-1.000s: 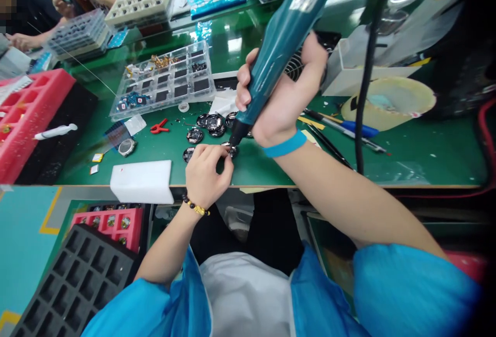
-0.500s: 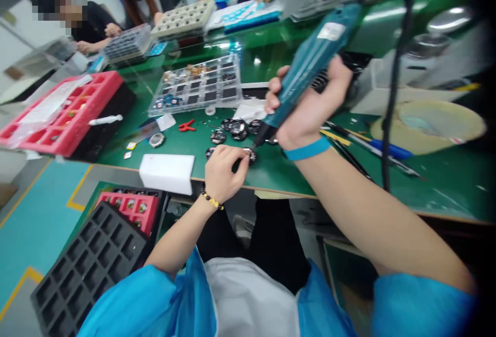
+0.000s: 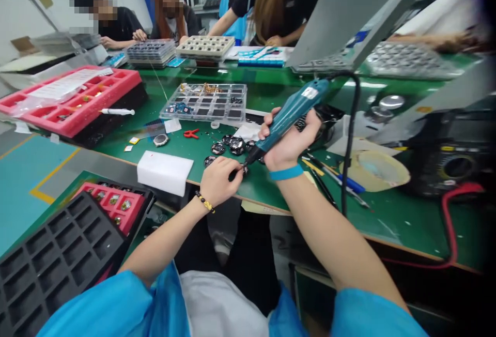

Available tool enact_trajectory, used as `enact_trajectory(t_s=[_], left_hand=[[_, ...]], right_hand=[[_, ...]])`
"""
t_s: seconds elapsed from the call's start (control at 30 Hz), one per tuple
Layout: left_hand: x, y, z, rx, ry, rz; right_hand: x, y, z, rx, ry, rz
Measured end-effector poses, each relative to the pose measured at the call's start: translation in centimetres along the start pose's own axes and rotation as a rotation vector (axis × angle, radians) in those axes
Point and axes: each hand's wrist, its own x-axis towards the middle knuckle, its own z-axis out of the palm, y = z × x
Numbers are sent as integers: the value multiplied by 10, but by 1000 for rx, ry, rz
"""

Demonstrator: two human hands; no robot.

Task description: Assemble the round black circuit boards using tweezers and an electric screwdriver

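Note:
My right hand (image 3: 289, 148) is wrapped round a teal electric screwdriver (image 3: 292, 112), which slants down to the left with its cord rising from the back end. Its dark tip comes down at the fingertips of my left hand (image 3: 219, 181). The thumb and forefinger of that hand are pinched together against a small dark round part (image 3: 245, 169) near the bench's front edge. My fingers mostly cover this part, so the contact with the bit is hard to make out. Several similar black round parts (image 3: 236, 145) lie just behind my hands.
A clear compartment box (image 3: 205, 102), red clip (image 3: 191, 134), watch case (image 3: 160, 140) and white foam block (image 3: 165, 171) lie on the green bench. A red foam tray (image 3: 73, 120) stands left; pens (image 3: 351, 183) and a yellowish dish (image 3: 375, 171) lie right. Co-workers sit opposite.
The camera view has tilted up and shifted right, showing more of the bench's far side. The screwdriver tip has come closer to my left fingertips. Both hands keep their grip.

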Motion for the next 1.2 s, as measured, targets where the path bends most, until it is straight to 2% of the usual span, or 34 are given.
enact_trajectory(t_s=[0.37,0.53,0.8,1.0,1.2], left_hand=[[0,0,0,6,6,21],[-2,0,1,-7,13,-4],[-5,1,1,-31,62,-25],[-6,3,2,1,84,-28],[-4,3,-3,-152,103,-62]], right_hand=[[-1,0,-1,-3,-41,8],[-1,-2,0,-16,-22,3],[8,-24,-5,-2,57,-101],[9,-19,-9,-20,53,-52],[9,-21,-8,-7,64,-59]])
